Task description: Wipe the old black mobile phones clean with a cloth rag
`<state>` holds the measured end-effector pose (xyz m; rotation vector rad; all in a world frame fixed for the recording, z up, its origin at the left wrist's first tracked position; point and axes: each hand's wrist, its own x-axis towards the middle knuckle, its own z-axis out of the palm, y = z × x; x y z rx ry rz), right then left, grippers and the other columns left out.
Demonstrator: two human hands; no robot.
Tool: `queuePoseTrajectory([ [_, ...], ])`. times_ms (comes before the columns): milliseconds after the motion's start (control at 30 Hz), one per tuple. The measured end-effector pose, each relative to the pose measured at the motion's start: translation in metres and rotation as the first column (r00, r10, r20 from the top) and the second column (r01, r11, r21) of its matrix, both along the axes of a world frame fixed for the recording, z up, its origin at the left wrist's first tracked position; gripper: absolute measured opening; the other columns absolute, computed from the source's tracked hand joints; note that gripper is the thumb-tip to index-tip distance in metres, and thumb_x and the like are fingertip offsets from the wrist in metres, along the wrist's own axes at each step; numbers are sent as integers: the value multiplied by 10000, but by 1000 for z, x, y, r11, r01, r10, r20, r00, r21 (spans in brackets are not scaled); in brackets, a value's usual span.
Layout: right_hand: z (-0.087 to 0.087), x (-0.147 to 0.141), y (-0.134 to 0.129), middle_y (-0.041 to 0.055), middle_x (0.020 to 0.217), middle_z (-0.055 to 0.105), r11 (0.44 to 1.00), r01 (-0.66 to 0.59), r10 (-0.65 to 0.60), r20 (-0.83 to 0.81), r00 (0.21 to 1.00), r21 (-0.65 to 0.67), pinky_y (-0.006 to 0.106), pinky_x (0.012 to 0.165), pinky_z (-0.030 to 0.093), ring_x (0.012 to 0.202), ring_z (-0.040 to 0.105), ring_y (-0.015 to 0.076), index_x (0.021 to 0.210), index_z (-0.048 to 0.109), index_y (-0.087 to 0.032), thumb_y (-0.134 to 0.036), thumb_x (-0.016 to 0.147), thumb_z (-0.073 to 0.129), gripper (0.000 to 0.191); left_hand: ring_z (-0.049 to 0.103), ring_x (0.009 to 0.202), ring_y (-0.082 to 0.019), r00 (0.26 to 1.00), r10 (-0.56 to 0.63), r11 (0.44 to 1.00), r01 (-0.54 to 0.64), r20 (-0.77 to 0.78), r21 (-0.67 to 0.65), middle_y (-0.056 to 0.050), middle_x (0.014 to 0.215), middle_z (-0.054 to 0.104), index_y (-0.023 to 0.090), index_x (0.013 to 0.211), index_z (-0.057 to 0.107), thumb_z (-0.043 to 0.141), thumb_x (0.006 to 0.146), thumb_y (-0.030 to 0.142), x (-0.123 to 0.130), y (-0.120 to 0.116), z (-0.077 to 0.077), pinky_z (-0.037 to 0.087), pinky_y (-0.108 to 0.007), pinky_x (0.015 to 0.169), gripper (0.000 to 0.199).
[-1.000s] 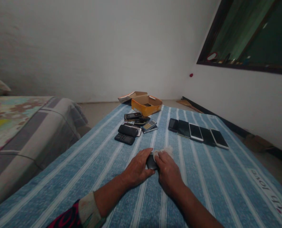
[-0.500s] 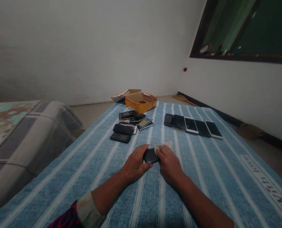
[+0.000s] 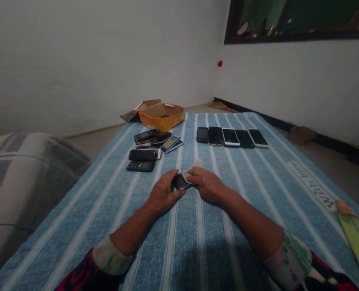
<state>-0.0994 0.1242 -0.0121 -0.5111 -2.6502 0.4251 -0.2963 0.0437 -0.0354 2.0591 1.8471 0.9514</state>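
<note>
A dark mobile phone lies low over the striped cloth, with my left hand gripping its left end between thumb and fingers. My right hand presses a crumpled white tissue onto the phone's right part. That part of the phone is hidden under the tissue and fingers. Beyond my left hand lies a black keypad phone with a lit green screen patch. A black phone and a pile of older phones sit behind it.
A row of several smartphones lies at the right back. An open orange cardboard box stands at the far left edge of the blue striped cloth. A yellow-green object lies at the right edge. A covered bed is at left.
The view has shifted, so everything sits further left and higher. My right hand with the tissue has moved across the phone towards my left hand. The keypad phone's screen now shows green.
</note>
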Motion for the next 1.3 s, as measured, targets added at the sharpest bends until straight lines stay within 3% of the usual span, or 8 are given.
queuePoseTrajectory([
  [167,7,-2,-11,40,1110,643,991,-135,135,28,990,1,328,961,428,1104,545,193,996,658,-218,-39,863,488,280,610,1121,-285,1000,9,1000,-9,-25,-3,-124,1238,620,167,1269,509,640,769,414,1,4,3,494,-457,983,573],
  [300,7,0,-5,57,1125,636,992,-126,125,59,990,16,321,976,421,1110,535,189,982,650,-199,-46,878,475,255,609,1117,-294,1000,6,999,-7,-23,-32,-148,1235,616,133,1272,505,650,753,428,1,7,5,492,-464,981,614],
  [467,5,8,8,52,1194,597,992,-123,122,66,990,23,340,1018,378,1149,492,185,1032,630,-208,-16,844,458,319,619,1081,-289,999,14,999,-16,-43,-43,-123,1229,618,182,1271,509,681,725,416,3,8,8,494,-466,969,618],
  [600,6,7,3,89,1139,599,991,-122,119,70,990,45,386,1014,379,1101,498,220,1000,642,-170,-168,886,528,161,623,1048,-288,998,2,999,-5,-68,-46,-119,1196,628,177,1257,513,657,745,437,4,9,9,502,-461,946,593],
  [700,3,3,-2,81,1141,603,992,-120,118,53,992,41,388,1036,363,1108,502,209,989,647,-178,-252,956,489,178,611,1069,-301,996,-15,999,12,-86,-30,-131,1214,622,166,1243,520,644,752,447,4,11,8,496,-464,956,579],
  [867,-4,0,-5,73,1223,589,995,-96,97,8,995,-25,341,1042,375,1180,498,181,1037,636,-181,-105,942,459,216,607,1080,-307,994,-19,1000,17,-104,-17,-125,1220,622,181,1228,526,644,751,409,5,12,7,495,-465,961,543],
  [1100,-11,1,-6,105,1323,513,994,-97,95,-56,994,-45,343,1036,390,1244,457,194,1062,608,-159,-40,911,434,260,596,1107,-308,993,-34,999,32,-116,-13,-116,1212,623,179,1220,538,635,746,428,6,12,10,482,-468,989,545],
  [1300,-16,-5,-2,89,1258,547,987,-159,157,-91,983,-12,364,1055,365,1239,442,187,1225,511,-174,-6,871,415,403,586,1130,-326,991,-57,998,60,-124,23,-137,1218,627,157,1221,538,645,744,437,4,13,6,463,-491,1004,564],
])
